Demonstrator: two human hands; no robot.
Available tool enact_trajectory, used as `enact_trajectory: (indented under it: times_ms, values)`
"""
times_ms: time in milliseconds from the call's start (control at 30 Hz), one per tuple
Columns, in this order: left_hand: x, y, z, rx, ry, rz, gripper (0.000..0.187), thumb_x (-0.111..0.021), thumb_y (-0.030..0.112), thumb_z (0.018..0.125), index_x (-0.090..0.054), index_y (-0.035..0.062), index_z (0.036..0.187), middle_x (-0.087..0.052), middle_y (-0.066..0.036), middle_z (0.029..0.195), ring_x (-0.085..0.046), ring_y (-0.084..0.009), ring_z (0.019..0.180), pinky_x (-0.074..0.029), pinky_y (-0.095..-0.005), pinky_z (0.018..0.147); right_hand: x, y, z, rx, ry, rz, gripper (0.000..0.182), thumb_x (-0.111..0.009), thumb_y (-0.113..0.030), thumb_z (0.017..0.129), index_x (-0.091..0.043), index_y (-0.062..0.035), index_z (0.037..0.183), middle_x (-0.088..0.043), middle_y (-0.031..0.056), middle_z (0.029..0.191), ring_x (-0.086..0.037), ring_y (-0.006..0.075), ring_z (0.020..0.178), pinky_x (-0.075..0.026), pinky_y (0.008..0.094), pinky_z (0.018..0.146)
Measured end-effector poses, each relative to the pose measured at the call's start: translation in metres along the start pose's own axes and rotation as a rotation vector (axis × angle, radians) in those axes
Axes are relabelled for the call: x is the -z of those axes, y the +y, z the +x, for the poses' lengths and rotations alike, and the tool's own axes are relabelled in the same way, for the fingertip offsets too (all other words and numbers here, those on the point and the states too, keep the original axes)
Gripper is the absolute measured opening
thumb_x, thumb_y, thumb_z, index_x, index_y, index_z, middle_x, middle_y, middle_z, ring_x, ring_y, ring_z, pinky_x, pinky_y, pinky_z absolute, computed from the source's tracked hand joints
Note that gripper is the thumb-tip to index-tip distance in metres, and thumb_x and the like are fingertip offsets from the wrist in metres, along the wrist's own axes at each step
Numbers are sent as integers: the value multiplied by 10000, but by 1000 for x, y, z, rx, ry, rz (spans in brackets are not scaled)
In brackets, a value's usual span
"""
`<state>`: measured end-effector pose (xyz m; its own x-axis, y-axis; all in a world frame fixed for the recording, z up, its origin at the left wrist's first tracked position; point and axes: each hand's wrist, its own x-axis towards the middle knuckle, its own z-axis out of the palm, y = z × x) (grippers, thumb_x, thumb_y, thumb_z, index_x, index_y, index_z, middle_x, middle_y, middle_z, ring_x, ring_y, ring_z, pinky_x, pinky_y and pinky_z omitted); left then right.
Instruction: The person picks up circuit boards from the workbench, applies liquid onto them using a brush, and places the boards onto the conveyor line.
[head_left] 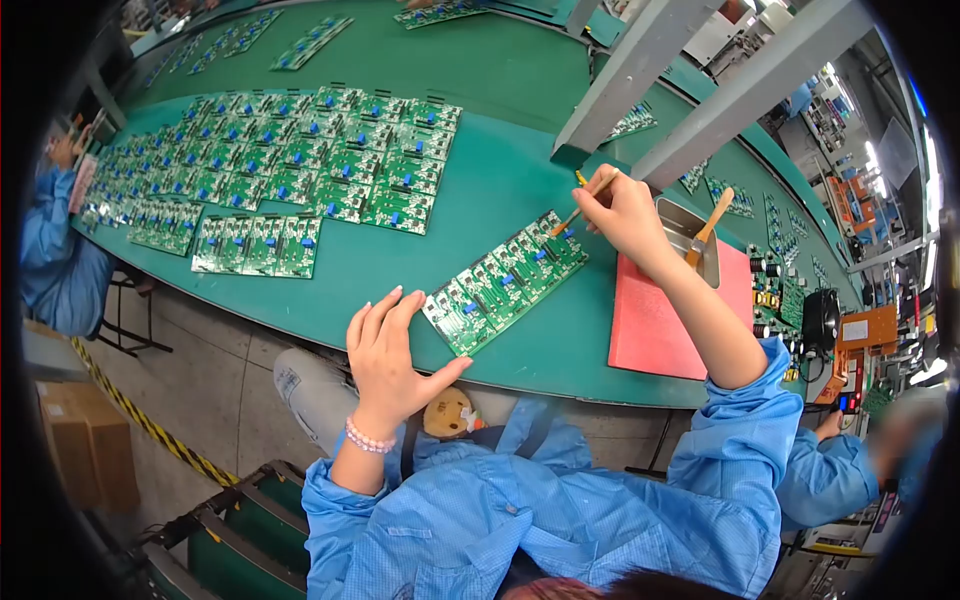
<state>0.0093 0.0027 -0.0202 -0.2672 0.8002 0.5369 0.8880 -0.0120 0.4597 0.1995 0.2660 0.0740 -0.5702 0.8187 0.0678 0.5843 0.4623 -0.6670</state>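
A long green circuit board panel [500,285] with blue parts lies at an angle on the green table [350,300]. My right hand [625,222] pinches a thin wooden-handled tool [585,207], its tip at the panel's upper right end. Beside the panel's lower left end is my left hand [385,355], fingers spread, the thumb at the panel's near corner and nothing held. To the right, a wooden-handled brush [712,222] rests in a metal tray [675,228], next to a red pad [650,325].
Rows of circuit boards [330,150] cover the table's left part. Grey metal posts [640,75] rise behind my right hand. More boards and black parts lie at the right. A co-worker in blue [60,240] is at the far left, another person [830,470] at the right.
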Motion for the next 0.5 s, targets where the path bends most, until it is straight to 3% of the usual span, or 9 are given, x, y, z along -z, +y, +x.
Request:
enact_trajectory:
  times_ms: [167, 300, 400, 500]
  values:
    - [11, 9, 8, -7, -66, -15, 837, -814, 484, 669, -499, 35, 1301, -577, -104, 1262, -516, -294, 1218, -351, -490, 1022, 22, -2, -6, 96, 128, -30, 228, -652, -182, 919, -554, -9, 807, -642, 55, 668, -632, 102, 591, -522, 244, 548]
    - [13, 11, 18, -26, -124, -20, 883, -827, 437, 656, -455, 36, 1350, -554, -134, 1284, -502, -309, 1227, -340, -500, 1044, 31, -5, -33, 84, 28, 219, 177, -652, -140, 920, -651, 33, 881, -687, 69, 799, -649, 102, 661, -537, 243, 593]
    - [22, -2, 21, -32, -192, -62, 898, -843, 386, 639, -444, 31, 1361, -552, -148, 1285, -502, -323, 1223, -330, -502, 1060, 25, 3, -53, 436, -14, 114, 131, -663, -87, 899, -745, 9, 862, -733, 66, 949, -681, 139, 744, -545, 251, 641]
    - [35, -20, 17, 2, -262, -147, 934, -868, 315, 612, -421, 23, 1379, -566, -154, 1285, -506, -330, 1223, -321, -487, 1082, 15, 0, -71, 412, -22, 105, 106, -682, -74, 874, -743, 11, 863, -732, 84, 919, -688, 161, 739, -541, 259, 648]
